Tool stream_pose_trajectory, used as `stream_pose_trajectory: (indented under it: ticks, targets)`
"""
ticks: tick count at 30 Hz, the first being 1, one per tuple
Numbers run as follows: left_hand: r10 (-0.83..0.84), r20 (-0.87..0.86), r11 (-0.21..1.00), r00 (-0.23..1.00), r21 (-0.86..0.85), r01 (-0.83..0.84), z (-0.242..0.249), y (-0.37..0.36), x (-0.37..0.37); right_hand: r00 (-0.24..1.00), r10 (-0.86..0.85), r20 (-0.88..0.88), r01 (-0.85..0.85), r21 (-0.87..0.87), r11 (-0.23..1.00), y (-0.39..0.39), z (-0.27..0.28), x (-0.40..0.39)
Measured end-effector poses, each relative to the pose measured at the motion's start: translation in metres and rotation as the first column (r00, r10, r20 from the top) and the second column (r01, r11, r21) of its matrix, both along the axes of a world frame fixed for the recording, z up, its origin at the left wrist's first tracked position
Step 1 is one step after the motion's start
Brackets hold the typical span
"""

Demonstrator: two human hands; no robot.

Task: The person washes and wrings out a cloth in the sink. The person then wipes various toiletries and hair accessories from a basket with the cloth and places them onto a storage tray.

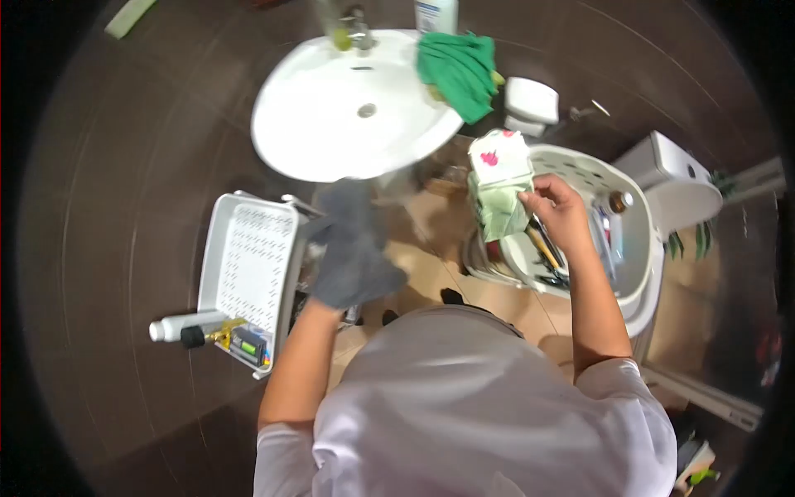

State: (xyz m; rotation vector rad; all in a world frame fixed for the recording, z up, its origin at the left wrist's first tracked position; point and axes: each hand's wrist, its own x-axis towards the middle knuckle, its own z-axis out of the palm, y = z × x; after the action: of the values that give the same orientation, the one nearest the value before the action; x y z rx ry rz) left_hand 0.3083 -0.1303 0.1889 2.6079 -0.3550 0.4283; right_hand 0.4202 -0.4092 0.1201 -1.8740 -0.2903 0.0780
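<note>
My right hand (559, 211) pinches a small white and pale-green packet (502, 178) with a red flower print, thumb and fingers at its lower right edge. The packet hangs over the left rim of a white basket (638, 273) holding bottles and slim tools. Dark grey fabric (352, 248) covers my left hand from the wrist forward, blurred; whether it is a glove or a cloth I cannot make out. The fingers under it are hidden. That hand is between the washbasin and a white perforated tray (248, 248) on the left.
The white washbasin (323, 124) has a tap (358, 35) at its back and a green cloth (460, 70) over its right edge. A white bottle (186, 325) and a yellow-and-black tool (217, 334) lie at the tray's near end. A toilet (671, 178) stands at right.
</note>
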Motion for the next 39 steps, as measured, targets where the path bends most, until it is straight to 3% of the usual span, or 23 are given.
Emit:
stream_pose_trajectory:
  ticks: [1,3,5,6,8,10,12,13,14,16,18,20,22,24,25,27,30,34,35,36,37,38,39]
  targets:
    - [-0.217,0.088,0.951,0.972,0.244,0.190,0.004,-0.004,0.017,0.969,0.100,0.224,-0.084,-0.080,0.993,0.016,0.006,0.000]
    - [-0.058,0.054,0.998,0.997,-0.016,0.059,-0.018,-0.015,0.044,0.899,0.221,0.378,-0.150,-0.208,0.967,0.049,0.028,-0.009]
    - [-0.029,0.259,0.998,0.965,0.063,0.013,-0.019,-0.022,0.057,0.847,0.321,0.424,-0.199,-0.306,0.931,0.073,0.035,-0.013]
    - [-0.124,0.197,0.989,0.973,-0.059,0.138,-0.012,-0.024,0.057,0.835,0.337,0.435,-0.217,-0.302,0.928,0.082,0.038,-0.015]
    - [-0.078,0.284,0.978,0.956,0.206,0.019,-0.011,-0.014,0.046,0.794,0.354,0.494,-0.204,-0.332,0.921,0.095,0.044,-0.020]
    - [-0.037,0.376,0.997,0.926,0.071,0.011,-0.029,-0.003,0.046,0.783,0.398,0.478,-0.269,-0.317,0.910,0.103,0.034,-0.018]
    - [0.010,0.455,0.997,0.890,-0.068,0.024,-0.032,0.001,0.043,0.896,0.345,0.280,-0.400,0.171,0.900,0.117,0.032,-0.025]
    - [0.037,0.373,0.997,0.927,0.048,-0.059,-0.018,-0.003,0.038,0.886,0.462,-0.037,-0.381,0.510,0.771,0.124,0.030,-0.027]
    - [0.076,0.292,0.977,0.953,0.169,-0.129,-0.007,-0.005,0.034,0.885,0.465,-0.034,-0.386,0.509,0.770,0.131,0.032,-0.028]
    - [0.122,0.314,0.978,0.942,0.123,-0.167,0.000,-0.006,0.030,0.929,0.360,-0.090,-0.305,0.366,0.879,0.145,0.036,-0.029]
    - [0.171,0.333,0.976,0.927,0.074,-0.207,0.008,-0.003,0.027,0.937,0.351,0.000,-0.331,0.325,0.886,0.153,0.027,-0.027]
    - [0.096,0.485,0.991,0.869,0.034,-0.129,0.016,0.007,0.022,0.929,0.275,0.246,-0.346,0.319,0.882,0.158,0.014,-0.022]
    - [0.152,0.521,0.978,0.840,0.045,-0.205,0.023,0.013,0.008,0.923,0.310,0.226,-0.373,0.338,0.864,0.158,0.018,-0.030]
    - [0.258,0.254,0.962,0.932,0.022,-0.272,0.033,0.017,-0.001,0.871,0.272,0.410,-0.419,0.328,0.847,0.160,0.021,-0.035]
    - [0.267,0.255,0.960,0.929,0.019,-0.281,0.035,0.018,-0.005,0.868,0.281,0.410,-0.427,0.325,0.844,0.158,0.028,-0.036]
    - [0.329,0.151,0.922,0.932,0.160,-0.352,0.037,0.021,-0.011,0.657,0.497,0.567,-0.566,-0.063,0.822,0.152,0.045,-0.036]
    - [0.267,0.259,0.947,0.928,0.106,-0.302,0.015,0.042,-0.008,0.617,0.582,0.529,-0.578,-0.197,0.792,0.150,0.052,-0.032]
    - [0.172,0.234,0.980,0.957,0.057,-0.190,0.047,0.040,-0.031,0.648,0.536,0.542,-0.533,-0.181,0.827,0.155,0.052,-0.034]
    - [0.235,0.339,0.816,0.911,0.441,-0.375,0.026,0.039,-0.031,0.647,0.537,0.542,-0.534,-0.182,0.826,0.158,0.054,-0.036]
    - [0.242,0.455,0.477,0.857,0.714,-0.514,0.010,0.039,-0.031,0.673,0.548,0.497,-0.571,-0.123,0.812,0.161,0.058,-0.039]
    - [0.246,0.452,0.478,0.857,0.713,-0.513,0.003,0.039,-0.031,0.695,0.561,0.450,-0.602,-0.062,0.796,0.164,0.062,-0.042]
    - [0.225,0.371,0.833,0.901,0.406,-0.375,-0.002,0.041,-0.030,0.694,0.565,0.446,-0.605,-0.063,0.793,0.166,0.066,-0.042]
    - [0.165,0.309,0.985,0.937,-0.012,-0.170,-0.006,0.043,-0.029,0.706,0.565,0.426,-0.581,-0.109,0.807,0.169,0.069,-0.042]
